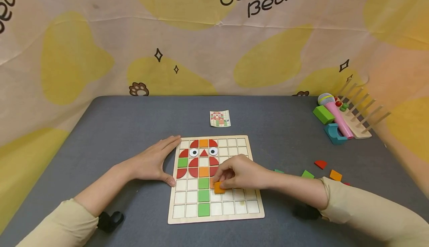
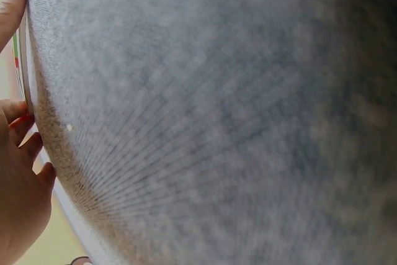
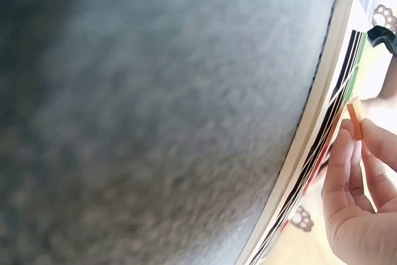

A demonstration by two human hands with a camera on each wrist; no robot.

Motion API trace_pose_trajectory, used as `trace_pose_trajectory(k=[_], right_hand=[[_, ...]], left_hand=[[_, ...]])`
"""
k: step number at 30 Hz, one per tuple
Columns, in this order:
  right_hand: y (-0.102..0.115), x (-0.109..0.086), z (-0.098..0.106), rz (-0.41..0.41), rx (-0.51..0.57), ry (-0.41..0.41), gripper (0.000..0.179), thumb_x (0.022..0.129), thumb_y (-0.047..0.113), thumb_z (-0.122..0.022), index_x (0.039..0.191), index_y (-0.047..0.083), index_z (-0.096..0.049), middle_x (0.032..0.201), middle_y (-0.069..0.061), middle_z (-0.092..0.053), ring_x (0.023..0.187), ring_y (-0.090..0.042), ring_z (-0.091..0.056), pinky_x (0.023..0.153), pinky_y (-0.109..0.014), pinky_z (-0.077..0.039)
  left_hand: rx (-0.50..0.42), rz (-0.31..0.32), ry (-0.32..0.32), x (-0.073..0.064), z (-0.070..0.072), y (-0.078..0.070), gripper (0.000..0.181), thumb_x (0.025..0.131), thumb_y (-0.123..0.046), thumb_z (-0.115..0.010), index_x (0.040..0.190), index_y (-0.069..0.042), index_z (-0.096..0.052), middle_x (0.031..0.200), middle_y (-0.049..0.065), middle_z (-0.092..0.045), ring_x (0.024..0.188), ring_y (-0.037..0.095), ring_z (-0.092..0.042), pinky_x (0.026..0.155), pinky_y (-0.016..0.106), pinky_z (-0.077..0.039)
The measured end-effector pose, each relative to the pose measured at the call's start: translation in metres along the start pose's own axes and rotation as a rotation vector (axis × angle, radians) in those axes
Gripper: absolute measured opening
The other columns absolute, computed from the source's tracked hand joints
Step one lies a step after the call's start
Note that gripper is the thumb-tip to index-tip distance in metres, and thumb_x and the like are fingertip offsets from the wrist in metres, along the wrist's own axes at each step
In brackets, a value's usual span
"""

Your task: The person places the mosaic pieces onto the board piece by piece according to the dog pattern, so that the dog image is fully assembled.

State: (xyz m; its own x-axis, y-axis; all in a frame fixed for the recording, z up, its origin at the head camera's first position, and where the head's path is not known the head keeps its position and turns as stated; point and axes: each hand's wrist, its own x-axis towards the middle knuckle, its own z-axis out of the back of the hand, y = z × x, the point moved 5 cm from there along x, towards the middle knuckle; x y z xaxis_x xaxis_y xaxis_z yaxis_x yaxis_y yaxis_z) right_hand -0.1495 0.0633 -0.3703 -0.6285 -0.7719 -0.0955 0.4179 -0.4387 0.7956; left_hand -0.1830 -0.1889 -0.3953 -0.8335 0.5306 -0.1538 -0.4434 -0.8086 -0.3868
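Observation:
My right hand point(image 1: 242, 170) pinches a square orange tile point(image 1: 219, 188) between thumb and fingers, low over the gridded wooden board point(image 1: 218, 218). In the right wrist view the tile point(image 3: 355, 120) is edge-on at the fingertips. Beside it, another orange tile point(image 1: 212, 183) is partly hidden by that hand. The left hand point(image 1: 152, 161) rests along the board's left edge, thumb spread from its straight fingers. On the board, red rounded pieces surround two eye discs point(image 1: 193, 152), with a column of green tiles point(image 1: 203, 195) below an orange tile point(image 1: 203, 171).
A small picture card point(image 1: 220, 119) lies beyond the board. To the right are loose pieces, including a red one point(image 1: 320, 164) and an orange square point(image 1: 335, 175). Farther back sit a pink toy microphone point(image 1: 341, 120), a green block point(image 1: 323, 114), a blue arch point(image 1: 335, 134) and a pegged wooden stand point(image 1: 363, 131).

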Motion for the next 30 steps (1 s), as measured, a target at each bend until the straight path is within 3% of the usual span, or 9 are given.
trace_pose_trajectory(k=[6, 13, 30], right_hand=[[0.002, 0.002, -0.007, -0.028, 0.025, 0.002, 0.013, 0.083, 0.003, -0.073, 0.092, 0.011, -0.077, 0.087, 0.001, -0.076, 0.070, 0.004, -0.060, 0.069, -0.016, -0.055], [0.006, 0.002, -0.012, -0.044, 0.023, -0.019, 0.010, 0.082, 0.003, -0.075, 0.088, 0.011, -0.076, 0.079, 0.001, -0.075, 0.067, 0.005, -0.060, 0.068, -0.015, -0.055], [0.006, 0.001, -0.015, -0.048, -0.081, -0.058, 0.009, 0.078, 0.008, -0.079, 0.076, 0.015, -0.075, 0.068, 0.008, -0.070, 0.060, 0.007, -0.058, 0.061, -0.014, -0.053]], left_hand=[[0.000, -0.001, 0.000, 0.000, 0.000, 0.001, 0.133, 0.055, -0.075, -0.079, 0.158, -0.011, -0.023, 0.166, 0.011, -0.022, 0.153, 0.036, -0.021, 0.121, 0.061, -0.025], [-0.001, 0.000, 0.001, 0.000, 0.000, 0.001, 0.133, 0.055, -0.076, -0.079, 0.158, -0.011, -0.023, 0.166, 0.012, -0.022, 0.153, 0.037, -0.021, 0.121, 0.061, -0.025], [-0.007, -0.017, -0.007, -0.001, 0.001, -0.001, 0.132, 0.056, -0.073, -0.081, 0.157, -0.010, -0.024, 0.165, 0.012, -0.023, 0.153, 0.038, -0.021, 0.121, 0.061, -0.025]])
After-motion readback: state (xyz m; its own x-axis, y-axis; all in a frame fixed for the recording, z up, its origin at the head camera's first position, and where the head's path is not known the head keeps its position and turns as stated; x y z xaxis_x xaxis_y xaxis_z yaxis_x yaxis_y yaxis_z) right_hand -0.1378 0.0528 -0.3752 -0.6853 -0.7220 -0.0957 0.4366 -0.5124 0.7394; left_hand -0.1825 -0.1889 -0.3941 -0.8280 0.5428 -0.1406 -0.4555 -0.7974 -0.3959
